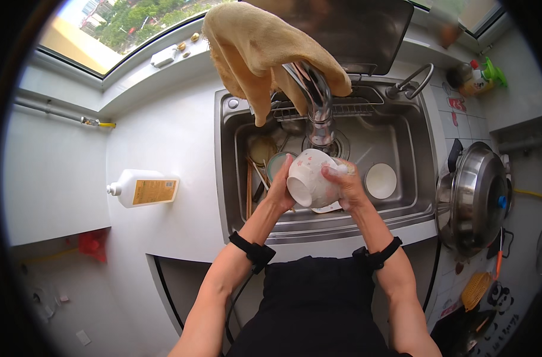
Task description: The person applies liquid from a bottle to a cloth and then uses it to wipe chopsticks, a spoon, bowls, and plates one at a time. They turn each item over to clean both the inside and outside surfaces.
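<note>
Over the stainless steel sink (400,143) I hold a white bowl (313,176) with small pink and red flowers, tipped on its side so its foot ring faces me. My left hand (282,185) grips its left side. On the right, my right hand (349,183) presses the bowl with the thumb on its outer wall; white suds and part of something soft show at the fingers. Below the bowl, a patterned white dish (327,208) is mostly hidden. A smaller white bowl (380,180) lies in the sink's right half. Chopsticks (249,192) and a green-rimmed bowl (277,163) are at the left.
A chrome faucet (318,98) draped with a yellow cloth (271,40) reaches over the sink. A wire rack (351,109) spans the sink's back. The left counter bears a white pump bottle (148,188). At the right stands a lidded steel pan (480,196).
</note>
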Available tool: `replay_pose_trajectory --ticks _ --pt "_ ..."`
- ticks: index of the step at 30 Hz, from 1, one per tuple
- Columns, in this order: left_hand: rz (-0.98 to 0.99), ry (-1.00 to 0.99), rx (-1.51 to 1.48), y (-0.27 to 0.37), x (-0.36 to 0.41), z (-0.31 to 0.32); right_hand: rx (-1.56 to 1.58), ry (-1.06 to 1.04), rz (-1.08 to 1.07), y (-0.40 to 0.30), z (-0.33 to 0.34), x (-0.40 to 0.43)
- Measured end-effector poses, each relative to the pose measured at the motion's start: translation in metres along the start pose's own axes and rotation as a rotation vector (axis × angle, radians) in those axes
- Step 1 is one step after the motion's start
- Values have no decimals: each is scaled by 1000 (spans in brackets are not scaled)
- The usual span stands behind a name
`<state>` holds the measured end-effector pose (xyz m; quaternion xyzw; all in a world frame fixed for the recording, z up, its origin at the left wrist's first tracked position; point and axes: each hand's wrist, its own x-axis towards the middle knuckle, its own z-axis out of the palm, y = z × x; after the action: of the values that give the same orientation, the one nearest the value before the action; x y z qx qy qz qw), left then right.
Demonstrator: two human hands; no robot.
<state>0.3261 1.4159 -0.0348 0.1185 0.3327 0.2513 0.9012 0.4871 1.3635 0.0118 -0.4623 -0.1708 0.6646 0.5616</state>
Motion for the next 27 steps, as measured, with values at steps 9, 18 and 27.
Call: replay_pose_trajectory --ticks 9,18,27 --pt "135 -214 59 -15 -16 7 -144 684 -169 25 -61 40" --pt "280 122 548 -9 13 8 -1288 112 -648 -4 4 -12" --pt "217 112 504 -11 -4 31 -1155 204 -570 6 -20 34"
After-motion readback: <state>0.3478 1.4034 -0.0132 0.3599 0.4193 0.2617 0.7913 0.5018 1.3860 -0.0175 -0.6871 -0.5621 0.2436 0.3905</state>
